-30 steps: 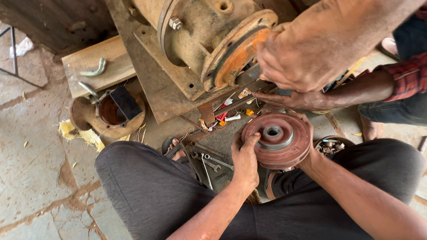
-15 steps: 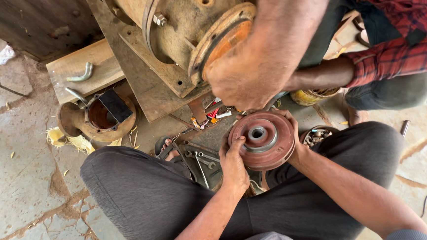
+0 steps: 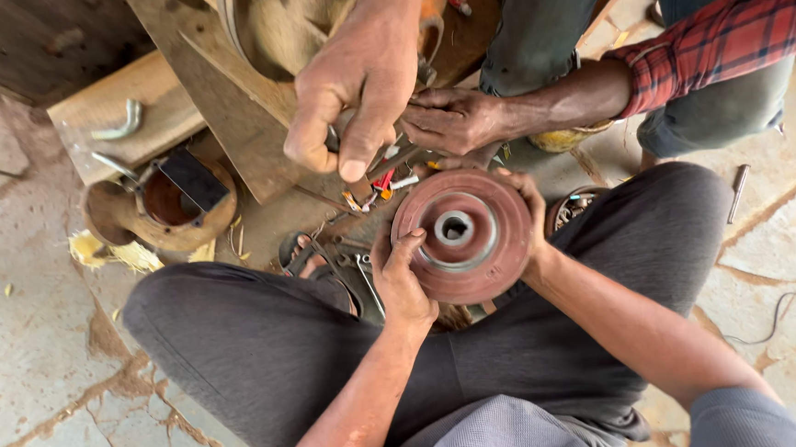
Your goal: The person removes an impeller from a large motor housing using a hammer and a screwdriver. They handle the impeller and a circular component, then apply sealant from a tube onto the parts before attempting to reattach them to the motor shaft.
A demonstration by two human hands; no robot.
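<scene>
I hold a round reddish-brown metal disc (image 3: 474, 257) with a raised hub and a centre hole, between my knees. My left hand (image 3: 400, 279) grips its left rim, thumb on the face. My right hand (image 3: 528, 217) wraps the right rim from behind. Just above the disc, another person's two hands (image 3: 364, 87) (image 3: 454, 119) handle small tools beside a large rusty pump body (image 3: 312, 17) on a metal plate.
A round rusty housing (image 3: 162, 206) with a dark plate on it lies at the left, beside a wooden block (image 3: 115, 116) carrying a bent metal piece. Spanners and small parts (image 3: 345, 254) lie between my legs. The co-worker in a red checked sleeve (image 3: 718, 38) sits at the top right.
The view has shifted, so the pump body now sits higher in the frame. The co-worker's hands came down close above the disc. My hands keep the same hold on the disc.
</scene>
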